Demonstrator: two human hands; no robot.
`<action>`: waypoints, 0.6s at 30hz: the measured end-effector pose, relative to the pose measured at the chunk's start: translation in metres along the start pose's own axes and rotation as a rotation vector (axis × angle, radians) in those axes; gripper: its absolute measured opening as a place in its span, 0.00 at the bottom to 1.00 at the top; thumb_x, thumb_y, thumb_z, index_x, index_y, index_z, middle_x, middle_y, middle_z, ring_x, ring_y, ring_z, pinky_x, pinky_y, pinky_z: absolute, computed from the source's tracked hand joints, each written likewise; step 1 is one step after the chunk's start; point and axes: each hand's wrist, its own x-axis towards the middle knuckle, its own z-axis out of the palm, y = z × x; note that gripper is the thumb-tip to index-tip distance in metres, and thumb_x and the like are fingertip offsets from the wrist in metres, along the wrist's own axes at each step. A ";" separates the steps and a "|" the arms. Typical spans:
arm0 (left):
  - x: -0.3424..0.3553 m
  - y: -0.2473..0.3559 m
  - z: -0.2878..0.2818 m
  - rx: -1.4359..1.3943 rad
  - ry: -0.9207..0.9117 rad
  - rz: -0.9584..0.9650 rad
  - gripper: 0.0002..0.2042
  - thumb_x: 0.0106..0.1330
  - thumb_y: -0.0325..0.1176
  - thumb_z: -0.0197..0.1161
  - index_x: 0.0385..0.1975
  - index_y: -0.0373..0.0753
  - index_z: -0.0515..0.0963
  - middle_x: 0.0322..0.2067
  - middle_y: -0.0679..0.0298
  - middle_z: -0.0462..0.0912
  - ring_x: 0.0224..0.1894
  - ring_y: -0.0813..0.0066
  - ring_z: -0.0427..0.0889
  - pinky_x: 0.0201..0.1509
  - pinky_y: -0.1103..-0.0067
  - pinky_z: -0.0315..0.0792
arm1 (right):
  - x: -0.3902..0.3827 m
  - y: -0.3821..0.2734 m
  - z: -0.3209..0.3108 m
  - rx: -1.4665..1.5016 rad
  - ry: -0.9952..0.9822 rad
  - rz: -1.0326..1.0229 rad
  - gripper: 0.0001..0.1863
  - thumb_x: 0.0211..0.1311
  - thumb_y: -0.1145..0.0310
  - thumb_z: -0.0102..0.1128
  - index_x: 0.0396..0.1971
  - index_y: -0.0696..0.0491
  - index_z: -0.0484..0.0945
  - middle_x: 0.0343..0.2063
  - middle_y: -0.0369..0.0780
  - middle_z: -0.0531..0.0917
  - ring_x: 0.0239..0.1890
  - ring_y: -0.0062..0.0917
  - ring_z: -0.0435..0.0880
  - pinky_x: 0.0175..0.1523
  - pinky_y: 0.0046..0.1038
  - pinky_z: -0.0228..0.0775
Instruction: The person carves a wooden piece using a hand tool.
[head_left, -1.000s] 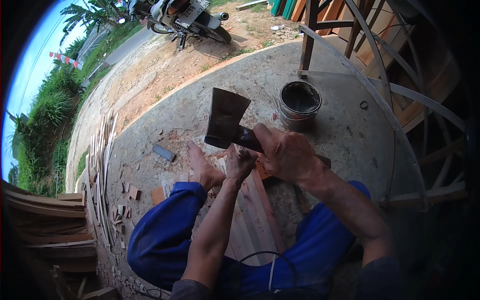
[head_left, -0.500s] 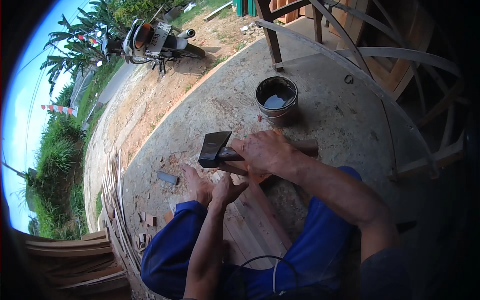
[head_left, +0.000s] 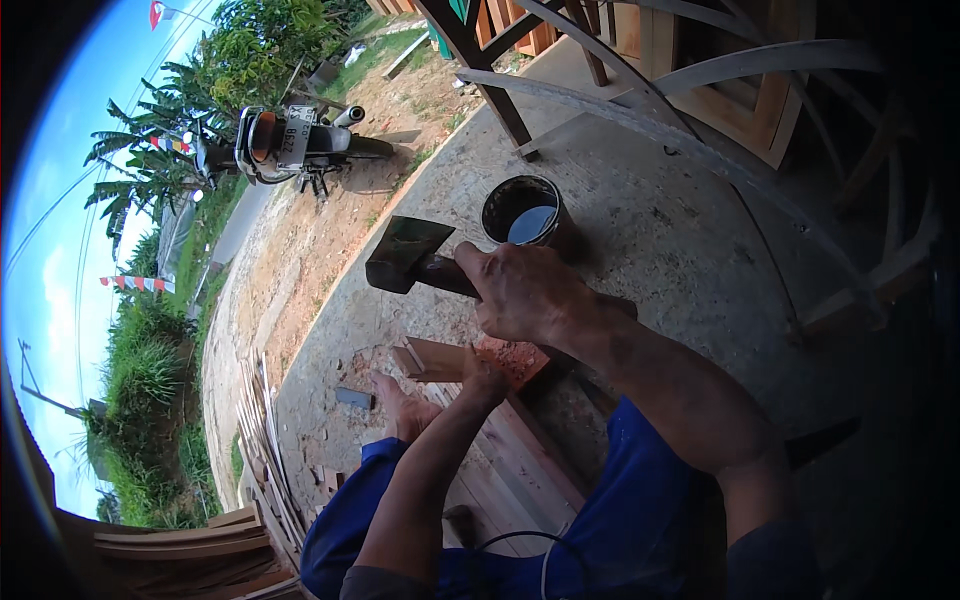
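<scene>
My right hand (head_left: 528,292) is closed round the handle of a hatchet. The dark hatchet head (head_left: 405,255) points to the left, raised over the concrete floor and apart from the wood. Below it, my left hand (head_left: 486,382) is closed on the near side of a short brown wood piece (head_left: 438,358). That piece lies across a chipped reddish wooden block (head_left: 514,362), and its left end sticks out. Long planks (head_left: 525,455) lie between my legs. My bare foot (head_left: 405,410) rests left of the left hand, beside a grey rectangular block (head_left: 355,398).
A dark bucket (head_left: 566,236) with liquid stands just beyond my right hand. Curved strips and a wooden frame (head_left: 500,115) rise at the far right. Thin wood strips (head_left: 262,430) lie at the left, with wood scraps (head_left: 328,478) nearby. A motorcycle (head_left: 290,145) stands on the dirt.
My right hand has lifted the hatchet up and away from the wood piece. The left hand now grips the wood piece; before, its fingers were spread lower down. The whole view has shifted.
</scene>
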 end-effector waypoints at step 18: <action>-0.069 0.049 0.037 -0.490 0.591 0.235 0.06 0.55 0.34 0.59 0.30 0.43 0.81 0.32 0.58 0.79 0.41 0.56 0.80 0.47 0.66 0.71 | -0.004 0.004 0.053 -0.228 -0.213 -0.175 0.17 0.54 0.67 0.60 0.44 0.56 0.72 0.29 0.51 0.85 0.34 0.46 0.87 0.38 0.44 0.80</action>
